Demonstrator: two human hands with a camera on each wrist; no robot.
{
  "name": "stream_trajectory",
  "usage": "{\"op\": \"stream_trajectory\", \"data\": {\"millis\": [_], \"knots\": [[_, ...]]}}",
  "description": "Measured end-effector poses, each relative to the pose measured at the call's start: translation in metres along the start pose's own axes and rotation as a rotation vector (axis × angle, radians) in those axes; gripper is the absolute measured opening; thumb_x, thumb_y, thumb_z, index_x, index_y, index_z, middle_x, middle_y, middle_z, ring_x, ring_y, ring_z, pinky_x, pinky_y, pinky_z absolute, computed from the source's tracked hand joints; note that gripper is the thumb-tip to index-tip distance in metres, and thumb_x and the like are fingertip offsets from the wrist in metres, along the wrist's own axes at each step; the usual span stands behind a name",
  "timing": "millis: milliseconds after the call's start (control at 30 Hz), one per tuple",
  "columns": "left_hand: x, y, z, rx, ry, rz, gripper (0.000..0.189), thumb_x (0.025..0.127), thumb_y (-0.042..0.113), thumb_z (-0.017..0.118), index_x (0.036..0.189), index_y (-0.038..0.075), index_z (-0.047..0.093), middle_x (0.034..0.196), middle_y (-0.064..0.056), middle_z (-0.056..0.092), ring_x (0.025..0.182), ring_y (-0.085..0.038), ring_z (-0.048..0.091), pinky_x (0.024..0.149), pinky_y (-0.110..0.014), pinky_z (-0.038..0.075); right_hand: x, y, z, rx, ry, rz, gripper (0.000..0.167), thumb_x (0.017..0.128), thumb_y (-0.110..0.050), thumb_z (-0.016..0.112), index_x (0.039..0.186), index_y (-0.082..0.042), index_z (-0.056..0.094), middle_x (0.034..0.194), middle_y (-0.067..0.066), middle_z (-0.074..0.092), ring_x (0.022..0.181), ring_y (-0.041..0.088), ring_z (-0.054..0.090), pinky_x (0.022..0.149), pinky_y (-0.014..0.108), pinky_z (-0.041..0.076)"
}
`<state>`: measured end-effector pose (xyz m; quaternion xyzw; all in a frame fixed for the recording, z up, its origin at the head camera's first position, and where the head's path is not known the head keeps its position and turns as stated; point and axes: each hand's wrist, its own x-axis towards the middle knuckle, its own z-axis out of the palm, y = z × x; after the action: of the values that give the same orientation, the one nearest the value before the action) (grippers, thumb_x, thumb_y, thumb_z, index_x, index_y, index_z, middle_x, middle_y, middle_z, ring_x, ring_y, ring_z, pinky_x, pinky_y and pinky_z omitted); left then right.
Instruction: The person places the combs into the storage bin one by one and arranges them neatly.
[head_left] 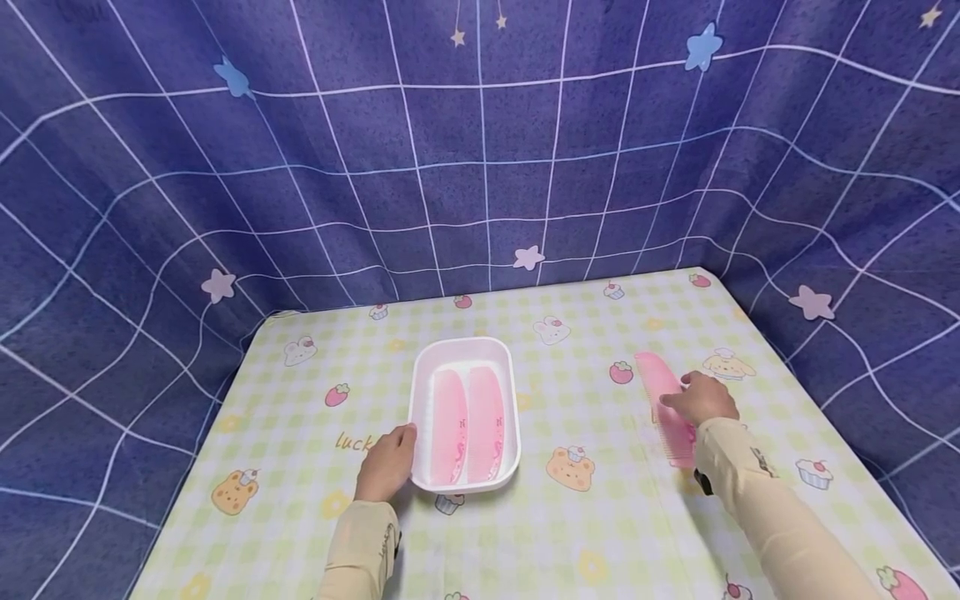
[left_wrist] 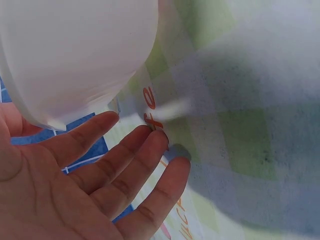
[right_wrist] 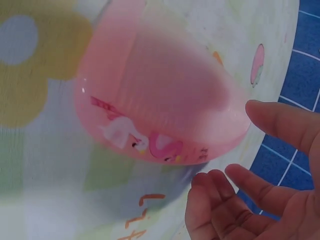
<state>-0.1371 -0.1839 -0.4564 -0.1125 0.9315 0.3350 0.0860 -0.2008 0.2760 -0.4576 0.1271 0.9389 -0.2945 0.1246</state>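
Observation:
A white tray stands on the table, with two pink combs lying lengthwise side by side in it. At the tray's left side is my left hand, thumb at the rim. In the left wrist view its fingers extend loosely below the tray's outer wall. A third pink comb is off to the right, teeth facing left, with a printed picture near one end. My right hand is over that comb's right edge. The right wrist view shows the thumb close to the comb's edge and the other fingers loosely bent beside it.
A green and white checked cloth with cartoon prints covers the table. Behind it and along both sides hangs a dark blue curtain with grid lines and stars. The table's back edge meets the curtain.

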Motion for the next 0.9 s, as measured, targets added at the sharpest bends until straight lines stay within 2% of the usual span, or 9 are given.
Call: {"op": "stream_trajectory", "data": {"millis": [133, 367, 500, 600, 733, 900], "knots": [[0.000, -0.001, 0.000, -0.002, -0.002, -0.010, 0.057, 0.111, 0.036, 0.030, 0.145, -0.006, 0.050, 0.142, -0.031, 0.053, 0.132, -0.051, 0.047, 0.110, -0.061, 0.037, 0.003, 0.000, 0.003, -0.007, -0.030, 0.019, 0.074, 0.092, -0.032, 0.067, 0.141, 0.017, 0.041, 0.138, 0.042, 0.046, 0.123, 0.058, 0.048, 0.099, 0.064, 0.044], [0.002, -0.002, 0.000, 0.002, -0.006, -0.007, 0.057, 0.111, 0.036, 0.031, 0.145, -0.006, 0.050, 0.141, -0.031, 0.053, 0.132, -0.051, 0.047, 0.110, -0.061, 0.038, 0.004, -0.001, 0.007, -0.009, -0.036, 0.038, 0.072, 0.091, -0.031, 0.066, 0.137, 0.018, 0.043, 0.133, 0.042, 0.049, 0.117, 0.056, 0.052, 0.096, 0.063, 0.046], [0.002, -0.003, 0.000, 0.005, 0.001, 0.000, 0.056, 0.110, 0.035, 0.031, 0.143, -0.006, 0.051, 0.139, -0.031, 0.054, 0.131, -0.051, 0.049, 0.109, -0.061, 0.039, 0.006, 0.000, 0.010, -0.013, -0.027, 0.034, 0.066, 0.087, -0.031, 0.069, 0.128, 0.017, 0.051, 0.121, 0.038, 0.057, 0.102, 0.048, 0.059, 0.086, 0.059, 0.050], [0.001, -0.003, 0.000, 0.006, 0.003, 0.003, 0.056, 0.110, 0.034, 0.031, 0.143, -0.006, 0.052, 0.139, -0.032, 0.055, 0.130, -0.051, 0.049, 0.109, -0.061, 0.039, 0.008, 0.001, 0.011, -0.016, -0.028, 0.028, 0.056, 0.084, -0.030, 0.072, 0.116, 0.014, 0.058, 0.110, 0.034, 0.062, 0.091, 0.042, 0.061, 0.078, 0.055, 0.052], [0.001, -0.003, 0.000, 0.003, 0.004, 0.002, 0.057, 0.110, 0.035, 0.031, 0.143, -0.006, 0.051, 0.138, -0.032, 0.055, 0.130, -0.051, 0.049, 0.109, -0.061, 0.039, 0.010, 0.001, 0.011, -0.032, -0.029, 0.020, 0.047, 0.084, -0.030, 0.073, 0.104, 0.012, 0.064, 0.104, 0.032, 0.065, 0.089, 0.042, 0.063, 0.075, 0.055, 0.053], [0.001, -0.002, 0.000, -0.004, 0.004, -0.007, 0.056, 0.110, 0.035, 0.032, 0.144, -0.006, 0.051, 0.138, -0.031, 0.055, 0.130, -0.051, 0.050, 0.108, -0.061, 0.039, 0.011, 0.000, 0.010, -0.043, -0.031, 0.032, 0.047, 0.086, -0.029, 0.074, 0.104, 0.013, 0.065, 0.103, 0.032, 0.065, 0.091, 0.043, 0.063, 0.074, 0.055, 0.054]]}}
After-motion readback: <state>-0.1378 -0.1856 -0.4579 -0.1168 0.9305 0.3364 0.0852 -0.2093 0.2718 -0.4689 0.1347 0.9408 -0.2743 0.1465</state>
